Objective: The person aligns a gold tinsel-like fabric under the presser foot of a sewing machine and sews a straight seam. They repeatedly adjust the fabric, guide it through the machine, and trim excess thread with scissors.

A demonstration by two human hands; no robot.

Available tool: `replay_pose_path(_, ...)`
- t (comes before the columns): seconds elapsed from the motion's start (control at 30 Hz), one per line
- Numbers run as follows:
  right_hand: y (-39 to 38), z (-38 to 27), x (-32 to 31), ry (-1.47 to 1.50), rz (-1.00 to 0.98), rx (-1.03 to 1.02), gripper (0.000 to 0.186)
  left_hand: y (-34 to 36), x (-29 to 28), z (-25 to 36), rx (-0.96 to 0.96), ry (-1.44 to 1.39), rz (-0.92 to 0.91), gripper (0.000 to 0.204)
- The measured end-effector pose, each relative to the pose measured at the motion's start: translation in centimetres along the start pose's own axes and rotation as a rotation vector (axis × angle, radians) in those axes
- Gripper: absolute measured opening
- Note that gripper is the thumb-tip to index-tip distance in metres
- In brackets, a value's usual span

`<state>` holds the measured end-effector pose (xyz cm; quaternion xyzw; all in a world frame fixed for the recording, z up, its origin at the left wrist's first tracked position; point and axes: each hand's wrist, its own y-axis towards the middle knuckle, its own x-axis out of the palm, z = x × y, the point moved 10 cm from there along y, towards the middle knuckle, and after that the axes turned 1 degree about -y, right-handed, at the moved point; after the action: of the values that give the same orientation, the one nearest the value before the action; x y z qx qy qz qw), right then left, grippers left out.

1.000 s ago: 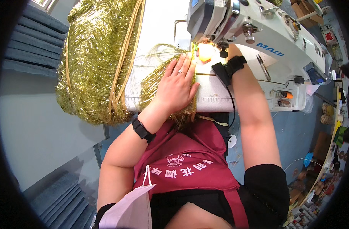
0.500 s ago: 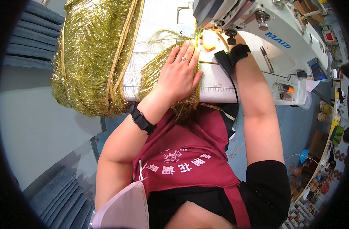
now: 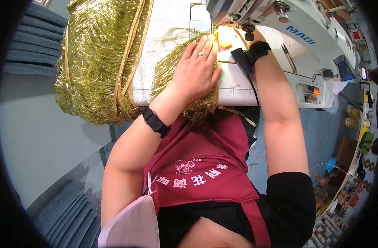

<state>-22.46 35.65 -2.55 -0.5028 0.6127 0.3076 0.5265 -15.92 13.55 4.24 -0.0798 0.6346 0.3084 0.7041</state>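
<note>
Since the earlier frame the left hand [image 3: 196,72] has slid forward, fingers flat and spread on the gold fringe [image 3: 178,70], feeding it under the sewing machine [image 3: 288,37]; the right hand's grip is hidden there

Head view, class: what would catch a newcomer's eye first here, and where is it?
The big heap of shiny gold tinsel fringe at upper left draws the eye first, spilling over the table edge. Next, the left hand lies flat on a gold strand at the centre top, beside the brightly lit needle area of the white sewing machine at upper right. The right hand is hidden under the machine's head.
</note>
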Motion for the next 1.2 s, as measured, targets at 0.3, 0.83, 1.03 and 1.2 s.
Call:
replay_pose_path(0.3,-0.1,-0.4,-0.1,0.0,0.01,-0.014,0.037,0.0,-0.1,0.0,0.006,0.003,0.004,0.061)
replay_pose_path(0.83,0.1,-0.9,-0.5,-0.007,0.016,-0.032,0.034,0.1,0.0,0.1,0.019,0.028,0.007,0.061)
replay_pose_path(1.03,0.1,-0.9,-0.4,-0.01,0.023,-0.037,0.033,0.0,-0.1,0.0,0.009,0.009,0.002,0.06)
replay_pose_path(1.2,0.0,-1.1,-0.6,-0.02,0.031,-0.041,0.032,0.0,0.0,0.1,0.022,0.02,0.013,0.061)
